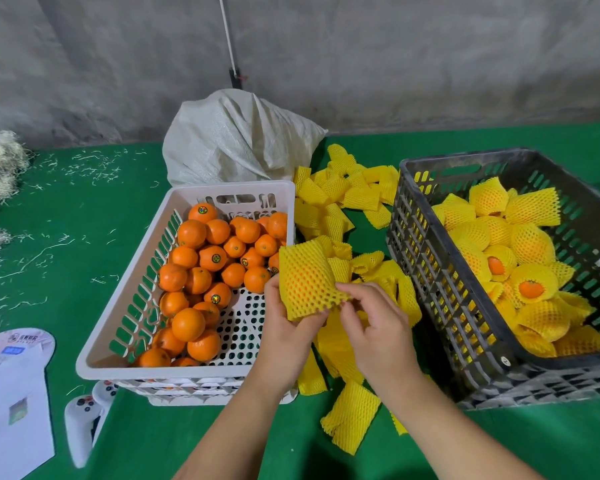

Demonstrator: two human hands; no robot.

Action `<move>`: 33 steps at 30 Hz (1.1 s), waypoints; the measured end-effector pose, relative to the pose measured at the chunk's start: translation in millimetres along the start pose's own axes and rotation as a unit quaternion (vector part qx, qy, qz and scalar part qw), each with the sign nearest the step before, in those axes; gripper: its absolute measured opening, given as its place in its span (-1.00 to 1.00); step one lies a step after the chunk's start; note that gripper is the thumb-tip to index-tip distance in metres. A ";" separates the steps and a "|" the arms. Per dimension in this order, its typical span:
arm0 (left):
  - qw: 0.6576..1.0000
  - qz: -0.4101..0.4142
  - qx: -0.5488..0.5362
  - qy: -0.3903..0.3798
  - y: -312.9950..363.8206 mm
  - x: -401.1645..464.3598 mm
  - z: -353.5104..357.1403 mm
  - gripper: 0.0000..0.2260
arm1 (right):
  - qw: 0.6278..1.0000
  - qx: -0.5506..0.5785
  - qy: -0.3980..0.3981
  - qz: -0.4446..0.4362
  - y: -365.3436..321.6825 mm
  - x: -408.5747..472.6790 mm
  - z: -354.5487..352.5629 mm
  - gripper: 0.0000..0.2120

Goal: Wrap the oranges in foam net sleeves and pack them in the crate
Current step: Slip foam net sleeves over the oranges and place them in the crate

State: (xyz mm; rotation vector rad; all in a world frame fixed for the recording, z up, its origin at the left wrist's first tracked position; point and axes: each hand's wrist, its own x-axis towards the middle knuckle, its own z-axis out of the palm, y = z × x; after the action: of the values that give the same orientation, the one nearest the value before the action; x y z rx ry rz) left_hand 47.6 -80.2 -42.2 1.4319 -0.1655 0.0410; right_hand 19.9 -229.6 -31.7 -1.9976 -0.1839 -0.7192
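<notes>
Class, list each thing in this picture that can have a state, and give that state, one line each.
Left hand: grips the sleeved orange from below.
Right hand: pinches the sleeve's lower edge.
Sleeved orange: held up, net around it.
White crate: partly full of bare oranges.
Grey crate: partly full of wrapped oranges.
Loose sleeves: empty, heaped between the crates.
Sack: top bunched.

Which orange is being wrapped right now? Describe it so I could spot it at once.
Find the white basket of bare oranges and the dark crate of wrapped ones. Between them, above the loose yellow sleeves, both hands hold up one orange: the left hand grips it and the right hand pinches its net. It alone is off the table, in neither container.
</notes>
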 end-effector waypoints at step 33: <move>0.994 -0.073 -0.073 -0.018 -7.7 8.8 -2.9 -0.62 | 0.876 -0.385 -0.125 0.261 94.1 89.5 -103.8 -0.04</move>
State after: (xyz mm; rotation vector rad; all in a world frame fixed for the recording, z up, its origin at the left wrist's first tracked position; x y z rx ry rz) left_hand 57.6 -79.1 -48.9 1.2953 -0.0917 -0.1156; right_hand 88.6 -380.1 -15.3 -2.7243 0.5694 -0.1685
